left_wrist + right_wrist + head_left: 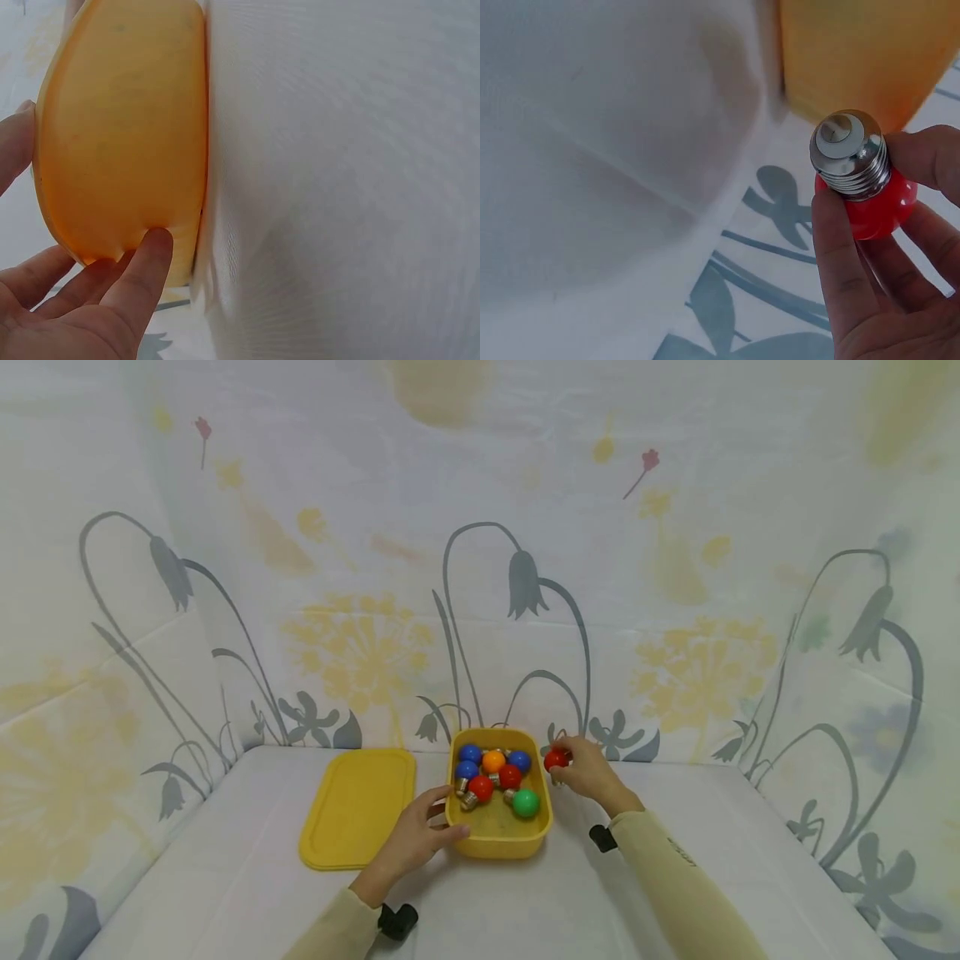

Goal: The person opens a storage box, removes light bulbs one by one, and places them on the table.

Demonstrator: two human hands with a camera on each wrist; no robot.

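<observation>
In the head view a yellow plastic container [495, 850] stands on the table, with several small coloured light bulbs lying in it: blue ones, red ones, an orange bulb [493, 762] and a green bulb [526, 803]. My left hand [417, 837] rests its spread fingers and thumb against the container's near left corner; in the left wrist view its fingertips touch the wall. Just right of the container, my right hand [590, 769] pinches a red light bulb [870, 214] between thumb and fingers. The bulb's silver screw base points toward the right wrist camera.
A flat yellow lid [358, 810] lies on the white table [510, 910], left of the container. Behind the table hangs a pale cloth [360, 552] printed with grey and yellow flowers. A black band is on each wrist.
</observation>
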